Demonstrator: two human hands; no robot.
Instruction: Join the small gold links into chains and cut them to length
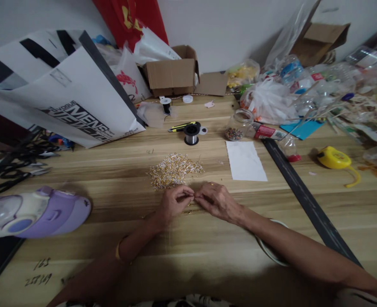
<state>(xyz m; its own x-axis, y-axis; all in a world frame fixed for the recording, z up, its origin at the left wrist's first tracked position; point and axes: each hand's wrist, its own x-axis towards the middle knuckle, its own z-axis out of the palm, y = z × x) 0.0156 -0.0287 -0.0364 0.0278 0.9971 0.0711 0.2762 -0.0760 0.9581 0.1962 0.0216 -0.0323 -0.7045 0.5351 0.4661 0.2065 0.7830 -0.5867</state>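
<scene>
My left hand and my right hand meet at the fingertips over the middle of the table. Each is closed in a pinch, and whatever lies between the fingers is too small to make out. Just beyond my left hand is a loose pile of small gold and clear bead-like pieces. Below the fingertips a thin gold beaded strand lies on the wood, partly hidden by the hands.
Past the pile stand a spool of silver wire, a yellow utility knife and a jar of beads. White paper and a tape measure lie rightward. At left are scissors and a purple-white bottle.
</scene>
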